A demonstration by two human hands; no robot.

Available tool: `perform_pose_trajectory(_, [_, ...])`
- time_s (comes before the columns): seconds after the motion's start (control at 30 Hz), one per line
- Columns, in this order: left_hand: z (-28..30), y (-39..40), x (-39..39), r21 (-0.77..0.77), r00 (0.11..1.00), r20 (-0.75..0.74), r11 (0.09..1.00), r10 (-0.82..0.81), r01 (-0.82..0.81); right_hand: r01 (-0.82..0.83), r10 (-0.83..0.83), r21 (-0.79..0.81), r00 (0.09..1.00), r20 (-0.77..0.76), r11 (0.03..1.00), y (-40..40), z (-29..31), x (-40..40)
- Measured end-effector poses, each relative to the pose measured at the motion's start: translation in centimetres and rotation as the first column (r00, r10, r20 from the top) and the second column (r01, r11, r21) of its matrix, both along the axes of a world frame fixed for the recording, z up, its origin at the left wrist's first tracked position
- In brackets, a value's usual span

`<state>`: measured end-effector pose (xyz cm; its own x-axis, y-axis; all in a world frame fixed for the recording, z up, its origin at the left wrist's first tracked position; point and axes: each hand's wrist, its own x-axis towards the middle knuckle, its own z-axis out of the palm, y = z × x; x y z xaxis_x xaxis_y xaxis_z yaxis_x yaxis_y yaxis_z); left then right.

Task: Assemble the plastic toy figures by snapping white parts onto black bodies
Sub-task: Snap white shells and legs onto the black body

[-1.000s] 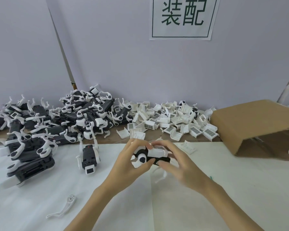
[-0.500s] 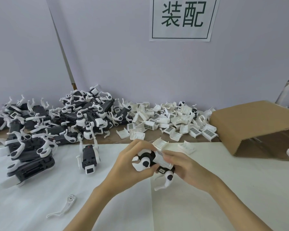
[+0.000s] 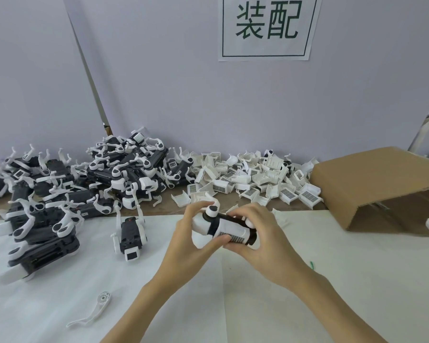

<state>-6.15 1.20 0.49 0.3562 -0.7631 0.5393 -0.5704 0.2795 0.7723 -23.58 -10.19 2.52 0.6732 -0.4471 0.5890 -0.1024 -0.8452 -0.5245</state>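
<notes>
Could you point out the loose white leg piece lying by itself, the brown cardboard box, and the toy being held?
Loose white plastic leg piece [image 3: 94,311], head view, on its curved middle.
Brown cardboard box [image 3: 379,177], head view, on its top flap.
Black-and-white plastic toy figure in both hands [image 3: 229,230], head view, on its white grilled cover.

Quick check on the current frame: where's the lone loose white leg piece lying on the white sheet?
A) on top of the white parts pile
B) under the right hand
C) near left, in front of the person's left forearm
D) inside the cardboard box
C: the loose white leg piece lies alone on the white sheet at near left, apart from the left hand and right hand, which grip the toy figure.
</notes>
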Motion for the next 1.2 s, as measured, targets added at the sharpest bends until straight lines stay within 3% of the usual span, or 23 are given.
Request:
perform_pose_trajectory(0.13, [0.6,0.0,0.3,-0.052,0.994,-0.064,0.995,-0.091,0.087,0.039,-0.039,-0.104,0.999,0.000,0.994,-0.2,0.6,-0.5])
perform_pose_trajectory(0.23, [0.6,0.1,0.2,-0.068,0.988,-0.124,0.994,-0.097,0.089,0.062,-0.063,-0.080,0.998,-0.013,0.995,-0.6,0.9,-1.0])
perform_pose_trajectory(0.57, [1.6,0.6,1.0,0.022,0.973,-0.181,0.989,-0.140,0.146,0.075,-0.074,-0.217,0.997,0.013,0.973,0.5,1.1,-0.7])
perform_pose_trajectory(0.9, [1.0,0.2,-0.7,-0.037,0.968,-0.242,0.998,-0.062,0.055,-0.001,0.002,-0.030,1.000,0.018,1.000,0.5,1.1,-0.6])
perform_pose_trajectory(1.2, [0.6,0.1,-1.3,-0.029,0.952,-0.302,0.999,-0.048,0.041,0.033,-0.033,-0.085,0.999,0.006,0.996,-0.2,0.6,-0.7])
